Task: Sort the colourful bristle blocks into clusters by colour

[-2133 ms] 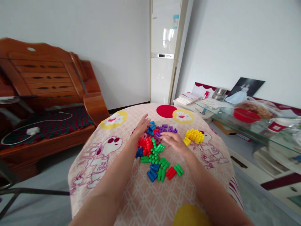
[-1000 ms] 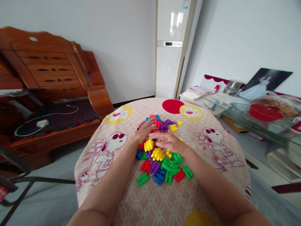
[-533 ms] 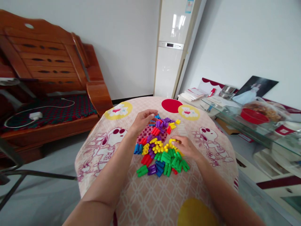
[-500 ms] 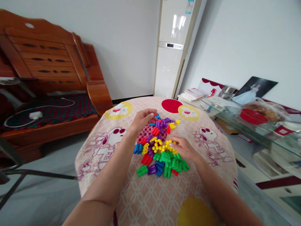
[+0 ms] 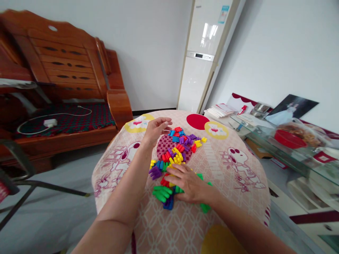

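Note:
Small plastic building pieces in several colours lie in a loose heap on the patterned tablecloth [image 5: 153,229]. My right hand [image 5: 189,181] rests over the near part of the heap, fingers spread, covering yellow, red and green pieces. At its left edge are a green piece [image 5: 162,193] and a dark blue piece [image 5: 168,203]. Yellow pieces [image 5: 177,155] show just beyond its fingertips. My left hand [image 5: 158,129] hovers at the far left of the heap, thumb and fingers apart, beside blue pieces [image 5: 175,139]. Purple pieces [image 5: 190,139] lie farther right, near a yellow piece [image 5: 198,143].
A wooden bench [image 5: 63,67] with a white charger [image 5: 50,122] stands to the left. A tall white cabinet air conditioner [image 5: 197,77] stands behind the table. On the right, a glass shelf [image 5: 286,155] carries a red bowl [image 5: 290,138] and papers [image 5: 219,110].
My right hand has moved left and nearer over the heap, spreading across it and shifting green and yellow pieces. My left hand has drawn slightly back from the far pieces. The view has turned left.

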A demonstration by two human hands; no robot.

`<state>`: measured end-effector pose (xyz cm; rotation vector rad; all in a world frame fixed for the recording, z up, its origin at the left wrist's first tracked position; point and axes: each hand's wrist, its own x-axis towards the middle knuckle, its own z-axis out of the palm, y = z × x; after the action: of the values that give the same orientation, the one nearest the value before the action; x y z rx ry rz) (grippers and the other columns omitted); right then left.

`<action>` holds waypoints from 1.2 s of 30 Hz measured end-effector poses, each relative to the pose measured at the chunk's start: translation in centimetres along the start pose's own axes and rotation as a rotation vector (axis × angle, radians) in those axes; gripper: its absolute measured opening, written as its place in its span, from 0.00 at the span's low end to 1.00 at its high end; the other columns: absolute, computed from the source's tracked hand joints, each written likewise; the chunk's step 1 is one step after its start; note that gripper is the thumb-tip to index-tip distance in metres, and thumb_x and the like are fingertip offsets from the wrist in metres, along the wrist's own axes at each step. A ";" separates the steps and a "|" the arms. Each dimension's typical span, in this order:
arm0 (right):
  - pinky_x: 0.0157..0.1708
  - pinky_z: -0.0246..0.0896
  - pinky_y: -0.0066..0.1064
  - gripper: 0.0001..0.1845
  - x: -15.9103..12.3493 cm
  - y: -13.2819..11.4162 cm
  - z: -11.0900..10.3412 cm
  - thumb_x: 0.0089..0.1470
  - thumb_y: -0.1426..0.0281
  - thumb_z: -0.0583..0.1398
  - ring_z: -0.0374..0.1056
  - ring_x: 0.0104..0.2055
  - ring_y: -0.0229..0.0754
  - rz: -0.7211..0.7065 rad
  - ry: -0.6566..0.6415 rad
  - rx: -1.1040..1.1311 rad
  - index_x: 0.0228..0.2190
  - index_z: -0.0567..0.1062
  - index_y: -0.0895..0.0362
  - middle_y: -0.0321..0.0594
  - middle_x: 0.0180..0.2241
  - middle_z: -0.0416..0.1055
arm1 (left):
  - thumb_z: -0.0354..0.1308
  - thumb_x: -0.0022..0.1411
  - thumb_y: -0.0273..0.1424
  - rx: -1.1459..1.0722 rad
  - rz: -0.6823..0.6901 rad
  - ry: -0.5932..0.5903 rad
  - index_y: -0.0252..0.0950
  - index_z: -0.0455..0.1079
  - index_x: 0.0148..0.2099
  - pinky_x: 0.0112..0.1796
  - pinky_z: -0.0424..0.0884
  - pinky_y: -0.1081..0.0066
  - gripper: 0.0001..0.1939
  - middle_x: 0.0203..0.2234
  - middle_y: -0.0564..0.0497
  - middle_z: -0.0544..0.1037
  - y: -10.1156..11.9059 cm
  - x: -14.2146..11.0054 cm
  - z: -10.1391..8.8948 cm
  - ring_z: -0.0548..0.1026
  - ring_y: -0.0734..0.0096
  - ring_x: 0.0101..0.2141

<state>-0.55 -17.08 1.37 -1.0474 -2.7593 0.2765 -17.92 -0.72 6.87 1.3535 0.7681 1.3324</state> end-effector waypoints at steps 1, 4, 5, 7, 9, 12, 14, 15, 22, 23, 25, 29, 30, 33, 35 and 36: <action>0.64 0.43 0.52 0.33 0.9 0.7 0.1 0.54 0.58 0.62 0.47 0.67 0.55 0.006 0.024 -0.027 0.59 0.66 0.52 0.48 0.64 0.58 | 0.62 0.54 0.39 0.001 -0.004 -0.002 0.32 0.73 0.45 0.35 0.75 0.71 0.20 0.39 0.46 0.79 0.0 0.0 0.0 0.77 0.74 0.30; 0.63 0.44 0.52 0.25 3.1 3.8 -0.1 0.56 0.63 0.61 0.49 0.66 0.55 0.062 0.110 -0.077 0.54 0.72 0.56 0.51 0.63 0.60 | 0.63 0.53 0.39 0.007 -0.014 -0.011 0.32 0.73 0.45 0.35 0.76 0.69 0.20 0.38 0.46 0.79 -0.1 0.0 0.0 0.77 0.73 0.30; 0.63 0.45 0.51 0.23 3.6 5.1 -0.3 0.56 0.65 0.61 0.51 0.65 0.54 0.100 0.139 -0.080 0.54 0.72 0.57 0.52 0.62 0.61 | 0.63 0.52 0.39 0.013 -0.017 -0.010 0.32 0.73 0.45 0.34 0.76 0.69 0.21 0.38 0.46 0.79 -0.1 0.0 -0.1 0.77 0.73 0.30; 0.63 0.46 0.50 0.22 3.9 7.4 -0.6 0.56 0.70 0.61 0.54 0.64 0.52 0.186 0.209 -0.065 0.53 0.73 0.57 0.52 0.59 0.64 | 0.63 0.52 0.39 0.036 -0.026 -0.004 0.32 0.73 0.44 0.34 0.76 0.69 0.20 0.38 0.45 0.79 -0.4 0.2 -0.5 0.77 0.73 0.29; 0.63 0.46 0.51 0.23 3.5 9.6 -1.0 0.55 0.71 0.60 0.56 0.63 0.51 0.252 0.290 -0.028 0.53 0.73 0.55 0.50 0.58 0.66 | 0.62 0.52 0.38 0.079 -0.038 0.002 0.32 0.73 0.44 0.33 0.75 0.69 0.20 0.37 0.45 0.79 -1.0 0.4 -1.0 0.77 0.73 0.30; 0.62 0.51 0.49 0.24 1.8 12.5 -1.7 0.54 0.69 0.60 0.60 0.60 0.50 0.325 0.427 0.091 0.54 0.72 0.54 0.47 0.56 0.68 | 0.61 0.52 0.36 0.247 -0.063 0.031 0.33 0.74 0.42 0.32 0.75 0.69 0.17 0.33 0.47 0.79 -2.9 1.0 -2.1 0.77 0.70 0.29; 0.60 0.54 0.47 0.25 0.4 14.4 -2.0 0.55 0.67 0.57 0.63 0.59 0.49 0.417 0.530 0.177 0.55 0.72 0.55 0.48 0.55 0.70 | 0.61 0.50 0.34 0.424 -0.072 0.087 0.34 0.75 0.39 0.31 0.74 0.69 0.13 0.29 0.48 0.78 -4.4 1.3 -2.8 0.76 0.70 0.27; 0.60 0.55 0.46 0.25 -0.3 15.2 -1.9 0.56 0.65 0.56 0.64 0.58 0.49 0.474 0.571 0.213 0.55 0.72 0.56 0.48 0.55 0.70 | 0.60 0.50 0.32 0.505 -0.076 0.116 0.34 0.75 0.38 0.31 0.74 0.70 0.12 0.28 0.48 0.78 -5.1 1.4 -3.2 0.75 0.70 0.26; 0.57 0.60 0.45 0.27 -3.8 19.0 0.2 0.56 0.58 0.53 0.68 0.55 0.50 0.709 0.719 0.407 0.52 0.73 0.60 0.50 0.53 0.72 | 0.57 0.53 0.36 0.681 -0.036 0.127 0.35 0.75 0.43 0.28 0.74 0.71 0.16 0.30 0.47 0.80 -3.1 0.8 -4.6 0.77 0.67 0.27; 0.57 0.60 0.45 0.27 -4.0 19.2 0.4 0.56 0.58 0.53 0.68 0.55 0.50 0.709 0.726 0.411 0.52 0.74 0.60 0.51 0.53 0.72 | 0.57 0.54 0.37 0.705 -0.017 0.127 0.35 0.75 0.45 0.29 0.74 0.70 0.17 0.32 0.46 0.80 -2.0 0.3 -4.6 0.78 0.66 0.29; 0.57 0.59 0.44 0.27 -4.2 19.4 0.4 0.56 0.59 0.52 0.68 0.55 0.50 0.713 0.741 0.409 0.50 0.75 0.60 0.50 0.53 0.72 | 0.56 0.56 0.41 0.801 -0.009 0.100 0.36 0.74 0.48 0.33 0.76 0.67 0.21 0.37 0.45 0.80 -0.2 -1.4 -4.5 0.78 0.64 0.31; 0.57 0.60 0.44 0.26 -4.4 19.6 0.2 0.56 0.59 0.51 0.69 0.54 0.49 0.733 0.791 0.421 0.49 0.76 0.58 0.48 0.51 0.74 | 0.55 0.58 0.47 1.017 0.002 0.018 0.37 0.67 0.59 0.49 0.72 0.55 0.30 0.52 0.40 0.75 -0.2 -7.9 -4.0 0.76 0.53 0.48; 0.57 0.60 0.44 0.26 -4.4 19.7 0.2 0.57 0.58 0.51 0.69 0.54 0.50 0.732 0.803 0.424 0.49 0.76 0.58 0.47 0.51 0.75 | 0.54 0.59 0.48 1.068 0.031 0.028 0.36 0.65 0.61 0.54 0.68 0.52 0.32 0.56 0.39 0.71 -0.9 -9.9 -3.7 0.71 0.50 0.54; 0.56 0.60 0.43 0.27 -4.5 20.0 0.4 0.57 0.58 0.50 0.69 0.54 0.50 0.720 0.808 0.428 0.49 0.76 0.58 0.47 0.50 0.75 | 0.49 0.63 0.47 1.164 0.022 0.159 0.34 0.57 0.66 0.59 0.60 0.47 0.34 0.61 0.35 0.64 -3.9 -15.9 -2.8 0.60 0.47 0.62; 0.56 0.61 0.42 0.27 -4.5 20.2 0.6 0.58 0.59 0.49 0.69 0.54 0.49 0.702 0.799 0.426 0.49 0.76 0.60 0.48 0.51 0.74 | 0.48 0.64 0.47 1.201 0.005 0.201 0.34 0.56 0.66 0.59 0.59 0.45 0.34 0.61 0.35 0.63 -5.3 -18.6 -2.0 0.59 0.46 0.63; 0.57 0.60 0.41 0.27 -4.5 20.3 0.6 0.58 0.60 0.49 0.68 0.54 0.49 0.691 0.792 0.418 0.50 0.75 0.60 0.49 0.52 0.74 | 0.49 0.64 0.46 1.205 0.004 0.195 0.35 0.56 0.66 0.60 0.58 0.45 0.34 0.61 0.35 0.63 -5.8 -19.3 -1.5 0.59 0.46 0.63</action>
<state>15.52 -5.25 -4.41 -1.5196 -1.5148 0.3906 -21.56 -17.01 -4.52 2.1168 1.8688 0.9794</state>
